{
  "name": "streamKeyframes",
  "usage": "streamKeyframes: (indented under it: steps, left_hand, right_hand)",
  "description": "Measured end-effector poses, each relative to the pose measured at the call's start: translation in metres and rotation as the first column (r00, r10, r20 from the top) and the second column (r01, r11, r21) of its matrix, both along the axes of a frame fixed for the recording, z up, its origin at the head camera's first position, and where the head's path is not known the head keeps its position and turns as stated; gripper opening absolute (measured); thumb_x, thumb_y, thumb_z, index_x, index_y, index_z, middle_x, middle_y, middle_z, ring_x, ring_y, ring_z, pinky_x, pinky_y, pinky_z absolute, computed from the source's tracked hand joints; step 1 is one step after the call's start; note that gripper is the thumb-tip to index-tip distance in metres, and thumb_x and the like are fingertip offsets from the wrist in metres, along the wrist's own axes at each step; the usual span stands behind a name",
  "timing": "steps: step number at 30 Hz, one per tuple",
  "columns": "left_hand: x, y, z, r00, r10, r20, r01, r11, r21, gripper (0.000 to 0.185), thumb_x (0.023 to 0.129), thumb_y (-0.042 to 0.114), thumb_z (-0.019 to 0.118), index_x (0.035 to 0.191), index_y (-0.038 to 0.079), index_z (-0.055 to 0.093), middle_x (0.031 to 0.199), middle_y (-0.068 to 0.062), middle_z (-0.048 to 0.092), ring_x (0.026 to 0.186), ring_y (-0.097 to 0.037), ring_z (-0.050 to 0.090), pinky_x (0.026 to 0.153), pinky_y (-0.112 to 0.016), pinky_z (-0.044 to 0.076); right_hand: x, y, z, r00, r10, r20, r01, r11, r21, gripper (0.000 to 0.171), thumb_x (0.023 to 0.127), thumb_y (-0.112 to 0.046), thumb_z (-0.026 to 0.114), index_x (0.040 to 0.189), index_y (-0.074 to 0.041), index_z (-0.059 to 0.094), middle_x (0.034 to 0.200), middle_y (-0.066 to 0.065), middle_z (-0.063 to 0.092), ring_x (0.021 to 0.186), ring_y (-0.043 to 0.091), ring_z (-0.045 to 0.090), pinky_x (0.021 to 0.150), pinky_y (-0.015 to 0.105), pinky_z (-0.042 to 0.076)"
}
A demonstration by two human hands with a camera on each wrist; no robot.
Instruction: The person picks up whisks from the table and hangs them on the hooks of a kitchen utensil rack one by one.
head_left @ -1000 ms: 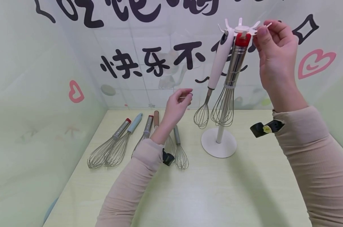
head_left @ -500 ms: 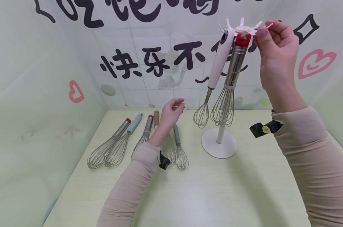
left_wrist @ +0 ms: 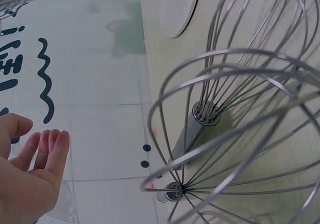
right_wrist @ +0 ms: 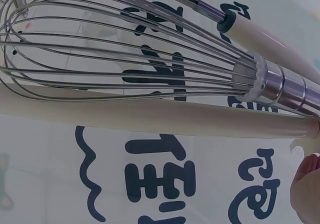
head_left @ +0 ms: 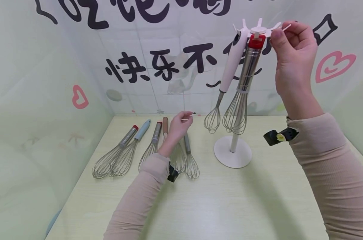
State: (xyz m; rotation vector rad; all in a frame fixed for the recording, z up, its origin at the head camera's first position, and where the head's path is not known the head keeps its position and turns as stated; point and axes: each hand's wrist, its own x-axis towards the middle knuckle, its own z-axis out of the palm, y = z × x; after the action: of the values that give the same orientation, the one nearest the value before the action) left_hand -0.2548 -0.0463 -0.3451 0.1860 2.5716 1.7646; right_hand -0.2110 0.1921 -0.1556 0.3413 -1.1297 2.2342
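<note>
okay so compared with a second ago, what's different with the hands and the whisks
The left hand has dropped from mid-air toward the whisks lying on the table, holding nothing. The right hand still pinches a prong at the top of the white rack. The two hanging whisks and the five lying ones stayed put.

A steel-handled whisk (right_wrist: 150,59) lies across the frame, its wire loops spreading left from a ringed metal collar. Directly below it runs the cream stand pole (right_wrist: 150,116). Above the collar, a cream-handled whisk (right_wrist: 260,34) slants. Below the pole's right end, part of the right hand (right_wrist: 306,186) shows.
</note>
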Motion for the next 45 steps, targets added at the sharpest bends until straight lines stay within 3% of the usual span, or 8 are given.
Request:
streamKeyframes:
  steps: [16, 45]
  left_hand:
    - [0.001, -0.002, -0.019, 0.999, -0.004, 0.046, 0.006, 0.999, -0.050, 0.037, 0.092, 0.009, 0.054, 0.128, 0.001, 0.055, 0.122, -0.018, 0.060, 0.113, -0.031, 0.059, 0.097, -0.039, 0.052]
    - [0.003, -0.004, -0.045, 0.988, -0.007, 0.153, 0.024, 0.994, -0.106, 0.043, 0.087, 0.001, 0.056, 0.130, -0.001, 0.051, 0.126, -0.018, 0.058, 0.118, -0.031, 0.056, 0.098, -0.039, 0.052]
  right_hand:
    - [0.002, -0.003, 0.000, 0.998, -0.063, -0.014, 0.063, 0.998, 0.017, 0.022, 0.080, 0.006, 0.069, 0.095, -0.001, 0.055, 0.088, 0.009, 0.058, 0.087, 0.017, 0.054, 0.084, 0.023, 0.050]
    - [0.004, -0.003, 0.001, 0.998, -0.061, -0.033, 0.061, 0.998, 0.004, 0.022, 0.080, 0.009, 0.068, 0.095, -0.001, 0.053, 0.088, 0.009, 0.056, 0.087, 0.017, 0.053, 0.084, 0.023, 0.051]
